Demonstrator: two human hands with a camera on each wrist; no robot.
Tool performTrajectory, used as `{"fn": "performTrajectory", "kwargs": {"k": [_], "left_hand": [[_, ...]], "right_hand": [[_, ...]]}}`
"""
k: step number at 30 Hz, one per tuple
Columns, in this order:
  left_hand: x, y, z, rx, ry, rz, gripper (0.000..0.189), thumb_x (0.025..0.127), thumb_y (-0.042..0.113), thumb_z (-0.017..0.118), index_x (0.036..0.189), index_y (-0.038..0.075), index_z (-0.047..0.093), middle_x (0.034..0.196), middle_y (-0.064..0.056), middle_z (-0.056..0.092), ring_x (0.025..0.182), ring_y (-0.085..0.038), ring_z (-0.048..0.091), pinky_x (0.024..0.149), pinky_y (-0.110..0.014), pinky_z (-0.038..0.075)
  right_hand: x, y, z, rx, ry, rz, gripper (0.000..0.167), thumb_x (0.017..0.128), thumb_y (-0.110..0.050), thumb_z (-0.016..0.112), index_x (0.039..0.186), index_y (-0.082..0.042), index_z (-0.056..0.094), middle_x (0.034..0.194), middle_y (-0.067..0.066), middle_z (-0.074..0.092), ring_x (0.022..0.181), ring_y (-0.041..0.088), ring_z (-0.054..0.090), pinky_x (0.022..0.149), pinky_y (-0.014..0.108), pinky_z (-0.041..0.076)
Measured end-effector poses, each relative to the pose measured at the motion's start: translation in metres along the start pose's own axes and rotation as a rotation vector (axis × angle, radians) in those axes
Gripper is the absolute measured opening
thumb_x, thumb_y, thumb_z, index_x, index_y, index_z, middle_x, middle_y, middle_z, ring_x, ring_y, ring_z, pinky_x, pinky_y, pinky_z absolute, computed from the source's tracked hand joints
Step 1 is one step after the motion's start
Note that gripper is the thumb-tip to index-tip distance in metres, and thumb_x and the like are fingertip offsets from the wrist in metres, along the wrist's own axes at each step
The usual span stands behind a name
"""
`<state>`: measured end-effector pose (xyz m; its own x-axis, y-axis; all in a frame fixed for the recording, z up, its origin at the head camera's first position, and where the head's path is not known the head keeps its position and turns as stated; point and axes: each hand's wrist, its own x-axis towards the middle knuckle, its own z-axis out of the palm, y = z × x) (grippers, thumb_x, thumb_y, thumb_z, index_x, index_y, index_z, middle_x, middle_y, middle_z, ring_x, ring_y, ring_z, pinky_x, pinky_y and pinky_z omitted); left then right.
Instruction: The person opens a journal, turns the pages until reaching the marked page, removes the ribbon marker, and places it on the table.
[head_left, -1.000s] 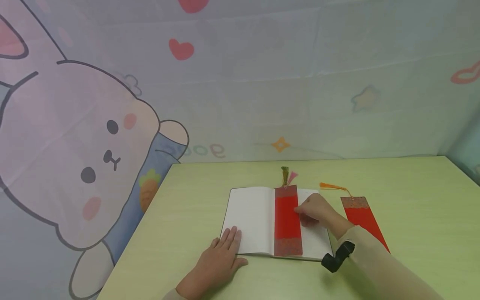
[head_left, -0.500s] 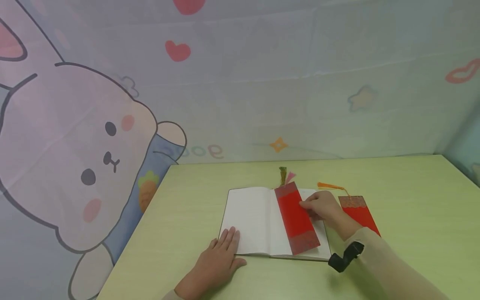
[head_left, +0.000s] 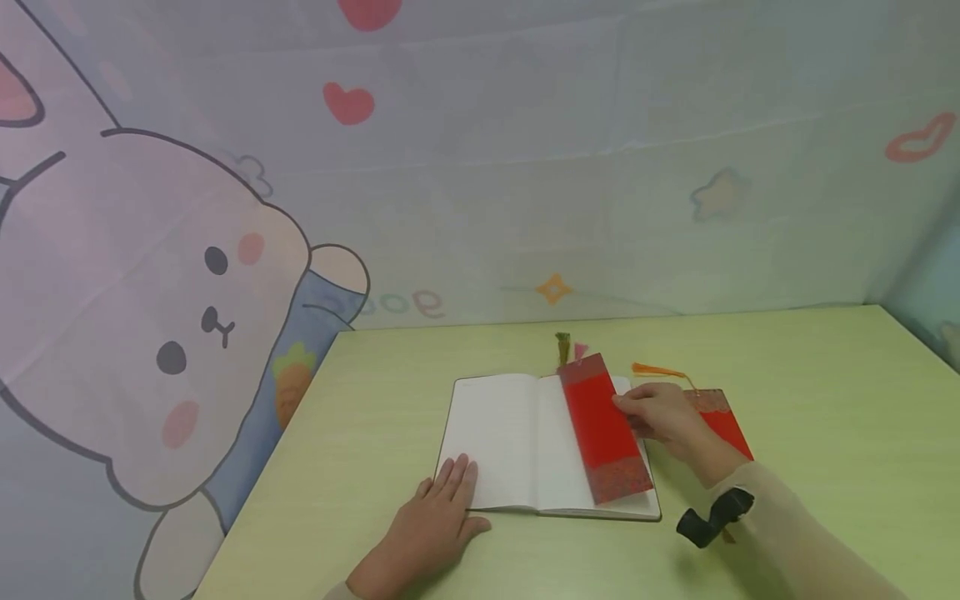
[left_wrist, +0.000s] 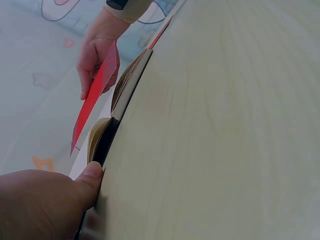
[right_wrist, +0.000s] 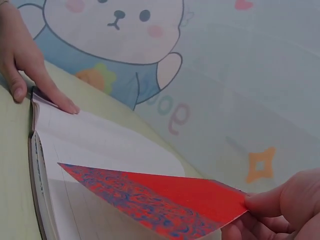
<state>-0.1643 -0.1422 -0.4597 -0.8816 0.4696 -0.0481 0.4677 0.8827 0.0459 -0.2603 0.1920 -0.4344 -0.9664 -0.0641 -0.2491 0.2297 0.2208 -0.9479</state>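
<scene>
An open notebook (head_left: 495,433) with white pages lies on the table. My left hand (head_left: 435,517) rests flat on its lower left corner, fingers spread over the page and thumb by the near edge. Above the right page my right hand (head_left: 663,417) pinches the long edge of a red bookmark (head_left: 603,425) between thumb and fingers. The right wrist view shows this bookmark (right_wrist: 165,200) tilted and raised off the paper, with a patterned band at its near end. A green tassel (head_left: 563,348) and a pink tassel (head_left: 581,351) show beyond its far end.
A second red bookmark (head_left: 723,423) with an orange tassel (head_left: 658,370) lies right of the notebook, partly covered by the right arm. The pale green table (head_left: 375,400) ends at a cartoon-printed cloth backdrop (head_left: 480,208).
My right hand has lifted the bookmark off the right page, turned it askew and shifted it rightward. The left hand stays on the notebook. The head view has moved slightly.
</scene>
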Motion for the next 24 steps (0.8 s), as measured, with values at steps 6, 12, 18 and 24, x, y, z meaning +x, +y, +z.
{"fn": "performTrajectory", "kwargs": {"k": [6, 12, 18, 24], "left_hand": [[0.002, 0.001, 0.001, 0.0, 0.002, -0.008, 0.071, 0.096, 0.051, 0.035, 0.145, -0.001, 0.026, 0.15, -0.015, 0.024, 0.137, -0.03, 0.022, 0.104, -0.05, 0.029], [0.003, 0.002, -0.001, -0.01, -0.006, -0.015, 0.071, 0.096, 0.05, 0.037, 0.145, -0.001, 0.026, 0.15, -0.015, 0.025, 0.137, -0.03, 0.022, 0.103, -0.051, 0.029], [0.003, 0.004, -0.003, -0.009, -0.007, -0.013, 0.071, 0.097, 0.049, 0.036, 0.145, -0.001, 0.026, 0.15, -0.016, 0.025, 0.137, -0.031, 0.023, 0.103, -0.05, 0.029], [0.004, 0.002, 0.0, -0.007, -0.003, -0.016, 0.071, 0.096, 0.051, 0.036, 0.145, -0.001, 0.026, 0.15, -0.015, 0.025, 0.137, -0.03, 0.022, 0.103, -0.051, 0.029]], "right_hand": [[0.0, 0.004, -0.011, 0.051, 0.022, 0.001, 0.049, 0.092, -0.025, 0.061, 0.122, 0.011, 0.048, 0.095, 0.01, 0.061, 0.075, 0.017, 0.059, 0.07, 0.027, 0.053], [0.0, 0.008, -0.022, 0.1, 0.031, 0.002, 0.056, 0.091, -0.029, 0.06, 0.126, 0.012, 0.044, 0.095, 0.007, 0.058, 0.074, 0.016, 0.058, 0.07, 0.026, 0.052], [-0.002, 0.011, -0.033, 0.119, 0.059, 0.006, 0.061, 0.09, -0.034, 0.061, 0.13, 0.01, 0.043, 0.1, 0.008, 0.059, 0.08, 0.016, 0.058, 0.072, 0.025, 0.052], [-0.004, 0.013, -0.041, 0.11, 0.092, 0.009, 0.064, 0.09, -0.037, 0.06, 0.132, 0.007, 0.041, 0.113, 0.014, 0.055, 0.087, 0.019, 0.058, 0.075, 0.025, 0.052]]}}
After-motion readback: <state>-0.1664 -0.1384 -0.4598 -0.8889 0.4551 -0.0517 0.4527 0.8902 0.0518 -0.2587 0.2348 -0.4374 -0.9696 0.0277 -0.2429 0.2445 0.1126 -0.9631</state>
